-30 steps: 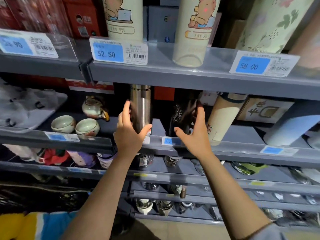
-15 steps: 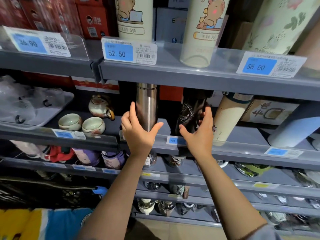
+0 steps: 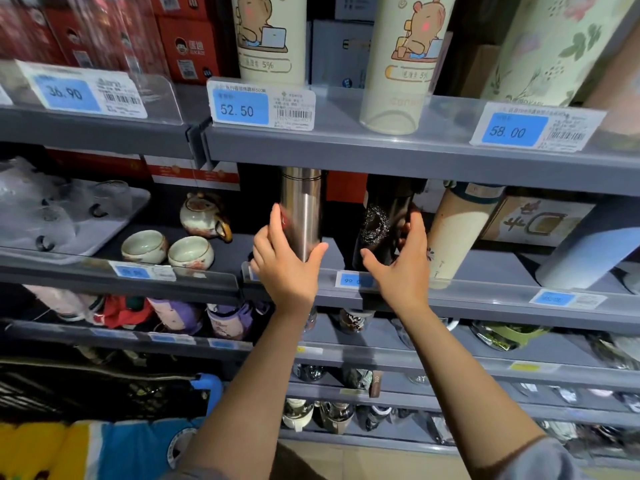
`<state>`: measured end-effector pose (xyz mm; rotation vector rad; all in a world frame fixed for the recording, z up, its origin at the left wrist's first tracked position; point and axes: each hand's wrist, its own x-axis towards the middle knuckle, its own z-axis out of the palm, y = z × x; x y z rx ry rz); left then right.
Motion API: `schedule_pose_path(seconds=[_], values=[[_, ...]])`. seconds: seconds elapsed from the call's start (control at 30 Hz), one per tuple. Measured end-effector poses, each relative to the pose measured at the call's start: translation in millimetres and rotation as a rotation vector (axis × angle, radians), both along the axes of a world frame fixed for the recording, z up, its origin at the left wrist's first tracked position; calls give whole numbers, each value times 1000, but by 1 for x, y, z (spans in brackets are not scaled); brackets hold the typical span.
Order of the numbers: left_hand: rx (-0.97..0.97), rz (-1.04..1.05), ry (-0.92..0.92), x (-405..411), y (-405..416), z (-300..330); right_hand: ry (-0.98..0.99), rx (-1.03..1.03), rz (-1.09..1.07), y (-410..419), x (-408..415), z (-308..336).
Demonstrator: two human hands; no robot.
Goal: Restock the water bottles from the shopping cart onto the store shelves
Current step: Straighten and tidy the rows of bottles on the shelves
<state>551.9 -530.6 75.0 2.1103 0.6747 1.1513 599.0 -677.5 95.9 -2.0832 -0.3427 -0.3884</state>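
Left hand (image 3: 285, 268) — grips steel flask (image 3: 300, 209), upright on middle shelf (image 3: 450, 294). Right hand (image 3: 403, 268) — grips black bottle (image 3: 379, 223) beside it.

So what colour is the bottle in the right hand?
Black with a speckled silvery pattern, head view.

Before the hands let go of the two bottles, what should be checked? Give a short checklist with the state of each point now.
1. Left hand holds steel bottle: ok.
2. Right hand holds black bottle: ok.
3. Both bottles upright: ok.
4. Bottle bases flat on shelf: cannot tell, hands hide them.
5. Black bottle apart from cream bottle: ok, a gap shows.
6. Tops free of upper shelf: cannot tell, its edge hides them.
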Motion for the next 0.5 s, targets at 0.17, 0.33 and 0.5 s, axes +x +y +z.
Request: schedule_pose_path(seconds=[0.17,0.33,0.5], values=[[-40,24,-49,1,-7,-2,-1,5,5,0,-1,0],[-110,-309,-175,-10,23,1,-9,4,2,0,-1,0],[2,-385,-113,-7,30,5,4,15,23,-2,0,-1]])
